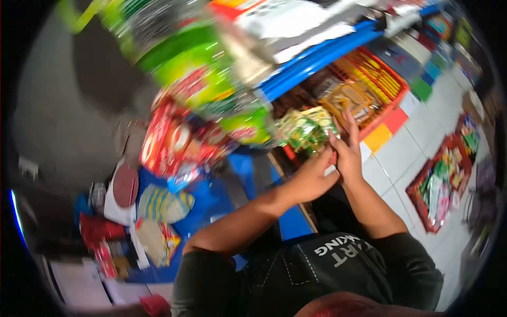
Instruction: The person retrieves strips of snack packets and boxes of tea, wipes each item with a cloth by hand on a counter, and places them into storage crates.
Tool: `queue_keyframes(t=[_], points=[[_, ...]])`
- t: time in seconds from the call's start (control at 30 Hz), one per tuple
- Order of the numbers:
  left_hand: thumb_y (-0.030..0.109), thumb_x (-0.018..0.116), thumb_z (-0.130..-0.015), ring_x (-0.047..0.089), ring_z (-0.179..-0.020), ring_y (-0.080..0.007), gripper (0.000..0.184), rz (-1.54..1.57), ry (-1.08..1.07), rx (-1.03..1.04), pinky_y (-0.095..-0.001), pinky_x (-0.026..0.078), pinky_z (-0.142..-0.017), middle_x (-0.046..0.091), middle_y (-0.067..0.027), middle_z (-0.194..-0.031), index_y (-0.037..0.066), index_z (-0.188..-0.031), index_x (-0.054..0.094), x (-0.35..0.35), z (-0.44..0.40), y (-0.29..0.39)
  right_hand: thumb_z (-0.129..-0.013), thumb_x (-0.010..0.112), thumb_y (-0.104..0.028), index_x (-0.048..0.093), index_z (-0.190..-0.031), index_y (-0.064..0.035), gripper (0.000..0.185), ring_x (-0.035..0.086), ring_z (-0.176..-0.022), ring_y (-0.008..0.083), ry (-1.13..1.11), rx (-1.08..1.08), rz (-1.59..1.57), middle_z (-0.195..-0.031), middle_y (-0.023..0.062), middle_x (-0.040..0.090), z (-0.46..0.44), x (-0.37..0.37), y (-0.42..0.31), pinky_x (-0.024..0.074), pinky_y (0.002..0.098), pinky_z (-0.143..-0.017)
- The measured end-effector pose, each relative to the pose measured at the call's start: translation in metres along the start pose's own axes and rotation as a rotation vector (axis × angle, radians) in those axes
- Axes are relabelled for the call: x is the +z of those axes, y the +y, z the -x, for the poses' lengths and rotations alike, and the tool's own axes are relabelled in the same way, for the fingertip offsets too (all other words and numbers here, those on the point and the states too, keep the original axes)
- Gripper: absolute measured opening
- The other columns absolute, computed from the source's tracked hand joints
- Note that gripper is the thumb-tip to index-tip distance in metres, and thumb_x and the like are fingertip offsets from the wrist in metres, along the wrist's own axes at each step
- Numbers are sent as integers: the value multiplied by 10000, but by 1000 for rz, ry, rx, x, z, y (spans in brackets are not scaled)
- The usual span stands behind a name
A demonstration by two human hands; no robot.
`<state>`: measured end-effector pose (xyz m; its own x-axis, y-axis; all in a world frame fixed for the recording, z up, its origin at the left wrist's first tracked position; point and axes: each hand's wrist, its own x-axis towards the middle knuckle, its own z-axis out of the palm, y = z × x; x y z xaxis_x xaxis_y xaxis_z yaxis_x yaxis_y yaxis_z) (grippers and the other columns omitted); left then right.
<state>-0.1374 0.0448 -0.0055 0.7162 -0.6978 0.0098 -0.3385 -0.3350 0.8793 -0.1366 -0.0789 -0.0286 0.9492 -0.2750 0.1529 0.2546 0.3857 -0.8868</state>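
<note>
A bunch of shiny green and yellow sachets [307, 129] is in front of me, at the near edge of a crate. My left hand [318, 171] is closed at the lower end of the sachets, its fingers curled. Part of its grip is hidden, and a small white and red bit shows by the fingers. My right hand [348, 150] is right beside it, thumb and fingers apart, the thumb close to the sachets' edge. Whether the thumb touches them I cannot tell.
An orange-red crate [376, 126] of packaged goods stands beyond my hands, under a blue shelf edge [322, 61]. Large green packs [195, 74] and red packs [171, 140] hang at left. A blue surface [211, 198] holds assorted items. A filled red tray [422, 208] lies on the tiled floor.
</note>
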Motion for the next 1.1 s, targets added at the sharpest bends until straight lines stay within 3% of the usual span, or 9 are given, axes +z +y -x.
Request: queue_keyframes(t=[0.17,0.27,0.47,0.57,0.73,0.83,0.93,1.0,1.1], points=[[165,597,-837,386,-1267,-404,633,-167,137,119,-387,339,-1039,357,-267,-1385,-26,-1369,313,-12,91,19,-822,515,16,396,-1330,-26,524,434,-1219,250,-269,-89,76,-1367,137,372,63,36,-14,359,376,-1009],[90,550,-898,513,-1179,-266,475,40,44,-57,-344,421,-960,455,-189,-1320,4,-1342,406,-28,148,29,-817,533,15,465,-1261,-22,451,449,-1192,243,-524,-105,165,-1339,125,389,79,52,-17,383,372,-984],[80,553,-906,542,-1142,-234,449,378,442,-124,-333,431,-948,452,-143,-1336,29,-1338,440,-24,255,30,-811,570,-5,552,-1153,-12,342,472,-1145,241,-946,-106,323,-1310,130,394,109,100,-22,421,348,-935],[61,554,-903,566,-1105,-216,465,487,570,-33,-322,448,-922,446,-116,-1337,51,-1352,435,-15,307,15,-794,612,-35,574,-1142,-51,350,484,-1151,278,-1398,-43,464,-1320,155,373,123,140,-21,418,353,-943],[46,563,-887,607,-983,-183,458,361,947,-158,-308,475,-852,372,-114,-1408,62,-1333,458,-6,370,6,-776,644,-70,571,-1193,-110,425,511,-1118,291,-1502,-116,599,-1405,185,292,150,203,6,450,368,-903],[46,582,-869,618,-926,-163,462,90,1173,-288,-303,484,-813,342,-122,-1431,76,-1318,477,-15,393,14,-764,666,-94,556,-1235,-153,487,538,-1088,298,-1384,-517,781,-1465,195,213,156,235,44,474,375,-868],[98,616,-831,627,-948,-292,449,-242,1274,-440,-349,508,-767,365,-165,-1410,68,-1266,507,-37,411,23,-770,672,-107,541,-1251,-128,499,554,-1075,287,-1368,-467,937,-1469,201,221,154,266,69,481,371,-856],[82,622,-818,624,-932,-281,437,-334,1261,-473,-346,501,-780,393,-161,-1379,74,-1245,527,-44,423,9,-774,676,-113,533,-1259,-115,506,562,-1068,281,-1353,-448,1017,-1471,204,225,155,277,79,484,368,-850],[52,633,-791,617,-900,-260,418,-524,1223,-528,-339,486,-804,450,-153,-1317,87,-1202,568,-59,439,-10,-780,683,-125,522,-1255,-55,506,573,-1059,251,-1174,-315,810,-1407,188,351,146,292,84,488,357,-843]])
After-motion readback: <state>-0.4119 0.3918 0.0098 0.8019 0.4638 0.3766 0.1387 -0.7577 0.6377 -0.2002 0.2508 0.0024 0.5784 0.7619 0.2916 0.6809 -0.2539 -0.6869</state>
